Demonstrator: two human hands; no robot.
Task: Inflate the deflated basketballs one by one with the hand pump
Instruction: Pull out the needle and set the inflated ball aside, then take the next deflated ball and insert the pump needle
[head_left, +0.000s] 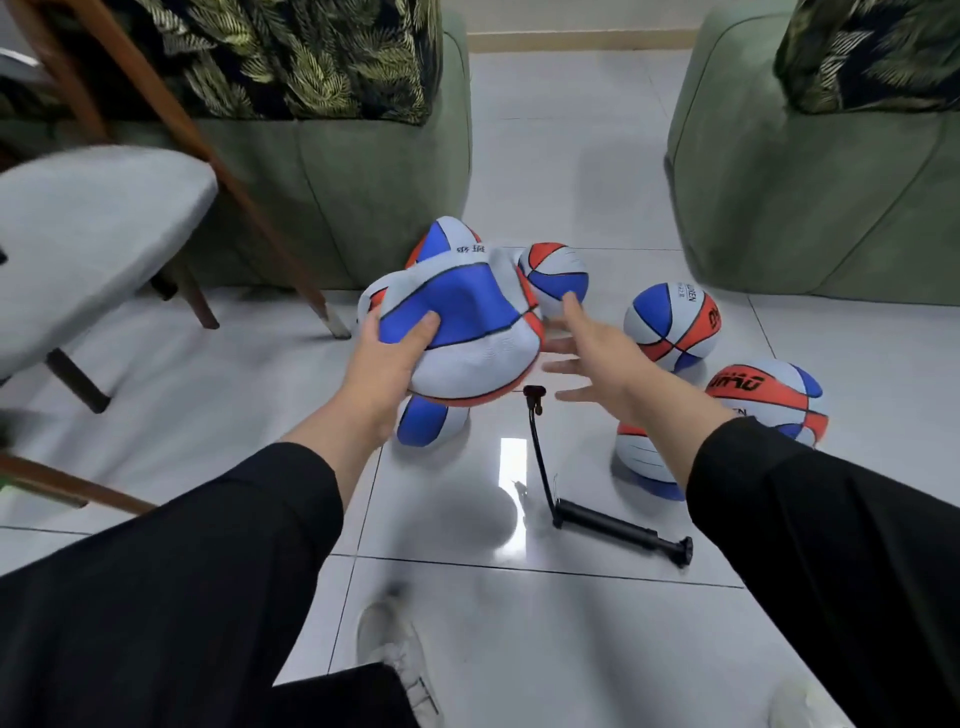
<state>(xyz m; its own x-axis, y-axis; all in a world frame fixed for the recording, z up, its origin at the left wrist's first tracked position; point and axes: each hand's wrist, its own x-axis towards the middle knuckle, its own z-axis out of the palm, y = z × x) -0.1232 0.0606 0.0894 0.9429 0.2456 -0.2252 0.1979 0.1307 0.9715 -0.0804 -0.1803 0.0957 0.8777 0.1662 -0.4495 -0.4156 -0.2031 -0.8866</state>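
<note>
Head view, looking down at a tiled floor (597, 156). Left hand (387, 358) grips a deflated basketball (467, 322), thumb pressed into its caved-in blue panel, ball lifted off the floor. Right hand (597, 353) hangs just right of that ball, fingers spread and straight, holding nothing; whether the fingertips touch the ball, I cannot tell.

Count of balls, all blue, white and orange: seven visible. One held; one behind it (441, 241) bearing characters too blurred to read; one small round ball (553, 270) beyond the right fingertips; one partly hidden below the left hand (428, 421); one round ball to the right of the right hand (672, 325), lettering ending "NEN"; two under the right forearm, one with orange-band writing (769, 395), not legible, one (647, 457) mostly covered.

One black hand pump (623, 530) lies on the floor below the right hand, its hose (537, 447) running up toward the held ball.
</note>
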